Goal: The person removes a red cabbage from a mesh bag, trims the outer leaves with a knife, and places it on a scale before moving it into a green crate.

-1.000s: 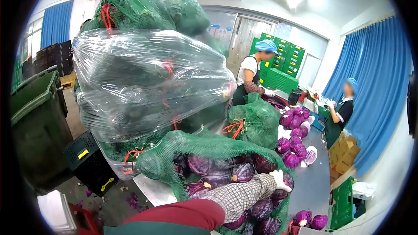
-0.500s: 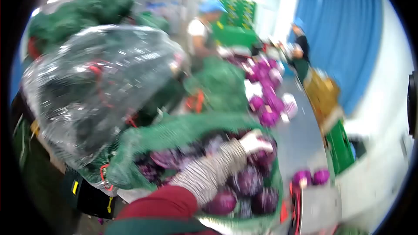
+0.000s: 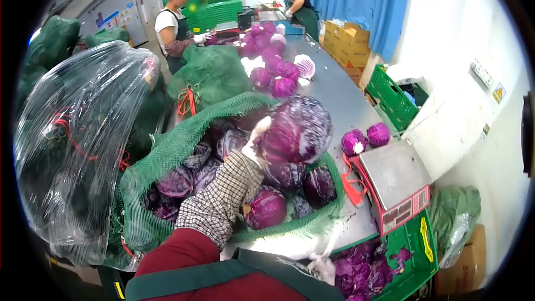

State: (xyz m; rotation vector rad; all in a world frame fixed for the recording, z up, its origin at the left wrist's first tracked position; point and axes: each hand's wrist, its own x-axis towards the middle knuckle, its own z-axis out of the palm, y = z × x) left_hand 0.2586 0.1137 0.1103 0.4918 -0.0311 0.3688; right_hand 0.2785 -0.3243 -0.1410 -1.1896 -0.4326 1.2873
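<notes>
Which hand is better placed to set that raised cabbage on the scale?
Probably the left hand: it grips the cabbage, held over the open mesh bag. The right hand is low, beside the green crate, apart from that cabbage.

This is a produce-packing room, with sacked cabbages (image 3: 265,207), a scale (image 3: 393,174) and stacked crates (image 3: 216,18).

A plain maroon sleeve (image 3: 178,257) shows at the lower left of the frame, meeting a loose, wrinkled oversleeve (image 3: 222,196) in dark-and-white check near the centre. The left hand (image 3: 258,139) wears a whitish glove (image 3: 255,146). Along the bottom edge, a dark green apron strap (image 3: 186,280) crosses the maroon top (image 3: 239,291); the right hand (image 3: 322,269) looks whitish-gloved too.
</notes>
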